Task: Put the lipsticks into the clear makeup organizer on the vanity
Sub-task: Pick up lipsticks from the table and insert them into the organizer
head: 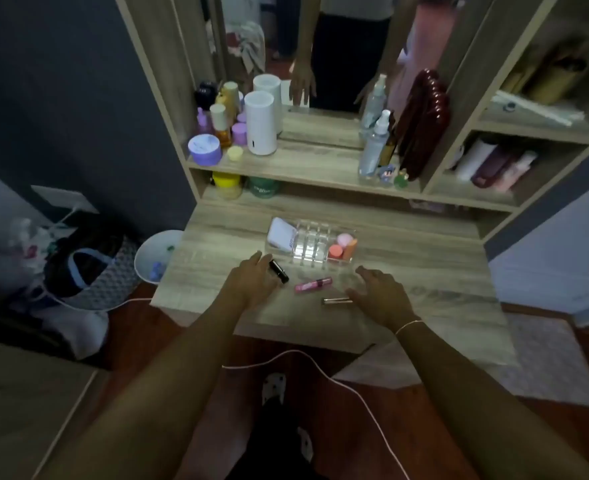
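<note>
A clear makeup organizer (307,252) stands in the middle of the wooden vanity top (407,271), with orange and pink sponges in its right end and a white compact at its left. In front of it lie a black lipstick (279,271), a pink lipstick (313,285) and a slim gold lipstick (336,301). My left hand (250,284) hovers flat over the table, its fingers spread, touching or just beside the black lipstick. My right hand (378,292) hangs with fingers apart, its fingertips close to the gold lipstick's right end. Neither hand holds anything.
A shelf above carries a white cylinder (260,123), purple jars (205,150), spray bottles (372,147) and a dark red item (423,123). Yellow and green jars (229,185) sit under the shelf. A white bin (156,256) stands left of the vanity. A cable (320,365) crosses the floor.
</note>
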Motion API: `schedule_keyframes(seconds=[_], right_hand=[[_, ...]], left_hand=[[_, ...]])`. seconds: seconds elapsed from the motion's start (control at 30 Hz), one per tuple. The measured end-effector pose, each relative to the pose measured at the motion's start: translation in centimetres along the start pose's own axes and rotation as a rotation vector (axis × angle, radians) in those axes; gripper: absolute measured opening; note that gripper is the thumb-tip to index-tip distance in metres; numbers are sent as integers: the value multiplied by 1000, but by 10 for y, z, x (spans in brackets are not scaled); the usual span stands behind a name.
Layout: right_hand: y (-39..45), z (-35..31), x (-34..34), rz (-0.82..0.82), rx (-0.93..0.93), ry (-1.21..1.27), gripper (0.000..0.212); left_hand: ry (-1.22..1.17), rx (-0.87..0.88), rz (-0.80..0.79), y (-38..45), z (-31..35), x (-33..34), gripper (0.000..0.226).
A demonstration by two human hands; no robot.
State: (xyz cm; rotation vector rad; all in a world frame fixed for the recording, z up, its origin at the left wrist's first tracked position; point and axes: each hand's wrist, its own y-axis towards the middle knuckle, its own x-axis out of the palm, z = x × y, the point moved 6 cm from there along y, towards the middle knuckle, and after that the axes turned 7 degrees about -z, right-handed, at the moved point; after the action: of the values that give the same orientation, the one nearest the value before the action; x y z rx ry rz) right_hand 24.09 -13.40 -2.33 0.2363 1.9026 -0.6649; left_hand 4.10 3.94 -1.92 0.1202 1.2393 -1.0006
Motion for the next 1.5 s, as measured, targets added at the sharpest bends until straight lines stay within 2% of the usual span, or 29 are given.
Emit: schedule_keyframes(seconds=[0.1,0.17,0.23,0.33,0.43,0.57,0.63,0.67,0.73,0.83,0.97,1.07,1.17,1.27,1.37,1.43,1.5], right_hand=[[7,-7,14,-20,-44,55,58],[10,-15,22,-5,-122,-8,59],[16,-24,30,-17,-153,-126,56],[20,-31,35,-17,-115,-63,37],[23,-32,43,-38,-95,-58,26],[26,-25,50,-38,-65,10,21],[27,-24,51,-45,-61,20,22],[28,-23,51,-56,-55,13,24],[31,-22,51,-80,-35,-1,28],[34,-17,50,-90,-12,49,33],[34,-9,47,-69,54,193,42],[34,-3,42,-1,109,299,37],[32,-3,34,55,122,356,33],[30,-9,19,177,109,399,28],[32,-25,0,268,55,463,20],[41,-33,-11,275,51,500,18],[52,-39,-22,288,58,558,21]], left_hand=[[5,-20,-29,6,-6,13,66],[24,1,-35,8,-7,21,64],[37,71,53,12,-7,22,58],[176,220,183,14,7,21,41],[281,316,147,20,22,30,33],[174,464,212,24,46,36,30],[194,546,254,28,62,36,22],[208,572,262,32,69,36,25],[232,554,242,43,78,38,27],[204,458,98,62,81,45,25],[239,462,15,68,79,51,19],[208,484,-8,76,77,53,19],[229,408,-79,87,65,59,29],[73,369,-73,91,57,47,28],[-200,350,-36,91,51,24,15],[-345,336,61,91,45,2,6],[-469,321,157,95,36,-20,9]])
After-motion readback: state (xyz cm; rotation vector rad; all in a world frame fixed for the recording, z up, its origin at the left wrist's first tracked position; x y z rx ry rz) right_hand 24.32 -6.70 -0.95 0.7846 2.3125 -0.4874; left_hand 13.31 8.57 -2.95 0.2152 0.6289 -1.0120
